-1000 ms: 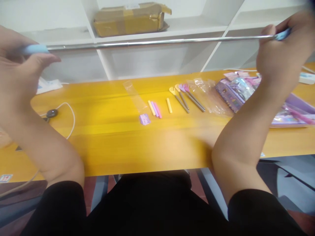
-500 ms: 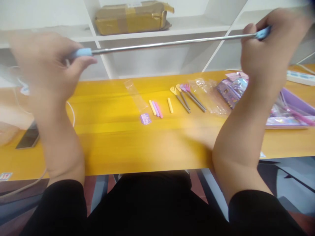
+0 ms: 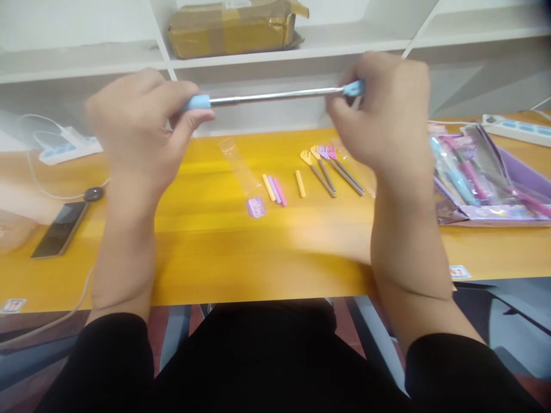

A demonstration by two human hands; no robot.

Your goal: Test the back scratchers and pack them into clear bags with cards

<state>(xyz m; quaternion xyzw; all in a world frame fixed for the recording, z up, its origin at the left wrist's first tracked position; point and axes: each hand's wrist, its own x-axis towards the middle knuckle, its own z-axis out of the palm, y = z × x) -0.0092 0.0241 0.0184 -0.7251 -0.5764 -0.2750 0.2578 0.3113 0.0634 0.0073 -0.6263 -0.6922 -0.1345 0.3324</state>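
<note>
Above the table I hold a telescopic back scratcher (image 3: 275, 96) level between both hands, its silver rod partly drawn out. My left hand (image 3: 144, 123) is closed around the light blue handle. On the other end, my right hand (image 3: 381, 109) grips the light blue claw head, mostly hidden by the fingers. Below, rods with yellow, purple and pink claw heads (image 3: 321, 152) lie side by side. Left of them are a single yellow handle tube (image 3: 300, 183) and a group of yellow, purple and pink handle tubes (image 3: 274, 190).
A clear plastic sleeve (image 3: 239, 163) and a purple card (image 3: 256, 207) lie on the yellow table (image 3: 258, 258). At right stands a purple box (image 3: 525, 178) of packaged scratchers; at left, a phone (image 3: 60, 229) and power strip (image 3: 71, 150). A taped carton (image 3: 232, 28) sits on the shelf.
My hands have come closer together and the rod between them has become much shorter. The right hand moved left and down, the left hand moved right.
</note>
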